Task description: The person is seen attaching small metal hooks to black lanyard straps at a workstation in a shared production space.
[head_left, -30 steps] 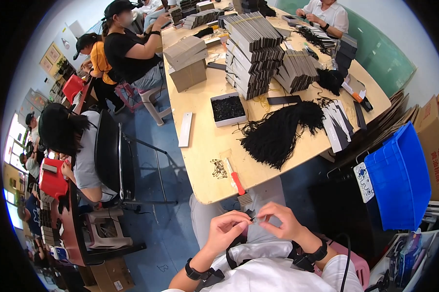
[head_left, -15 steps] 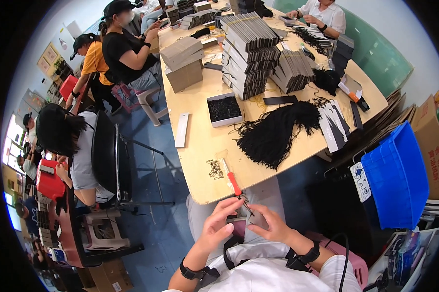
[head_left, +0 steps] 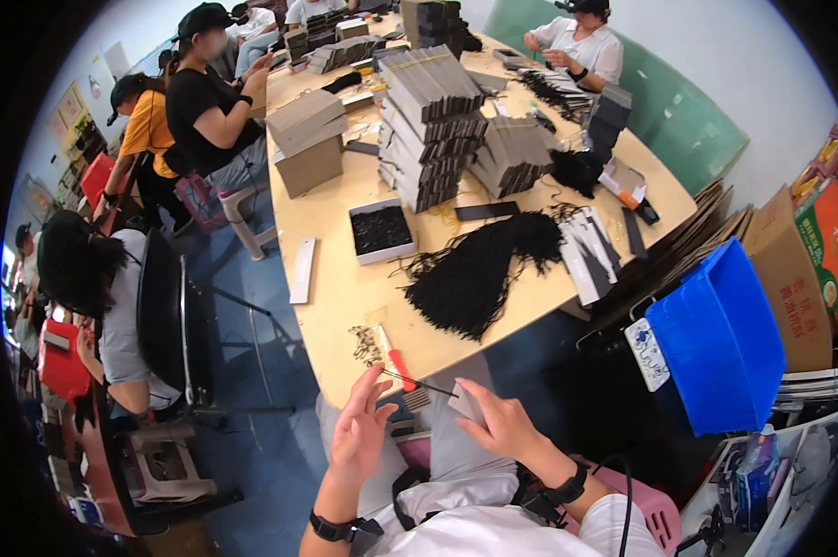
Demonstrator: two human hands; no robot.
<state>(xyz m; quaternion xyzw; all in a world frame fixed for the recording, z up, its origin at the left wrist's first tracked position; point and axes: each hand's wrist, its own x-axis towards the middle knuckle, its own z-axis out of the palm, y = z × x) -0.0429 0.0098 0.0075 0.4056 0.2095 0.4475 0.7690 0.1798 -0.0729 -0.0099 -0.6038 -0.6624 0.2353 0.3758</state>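
A small grey card [head_left: 466,406] sits between the thumb and fingers of my right hand [head_left: 512,427], above my lap. A thin black cord [head_left: 426,383] runs from the card, stretched nearly straight, to the fingertips of my left hand [head_left: 354,434]. The left fingers are bent around the cord's end, though the exact grip is partly hidden. Just beyond them, at the table's near edge, lies a red-handled tool [head_left: 401,369]. Beside it is a small pile of bronze-coloured metal pieces [head_left: 365,344].
On the table [head_left: 335,320] lie a large bundle of black cords [head_left: 479,278], a box of small black pieces [head_left: 382,232], tall stacks of grey cards [head_left: 428,130] and white strips [head_left: 586,255]. A blue bin [head_left: 716,343] stands at right. Several people work around.
My hands have moved apart, drawing the black cord out between them. The grey card now shows more clearly in my right hand. The whole view has shifted, with the table further left.
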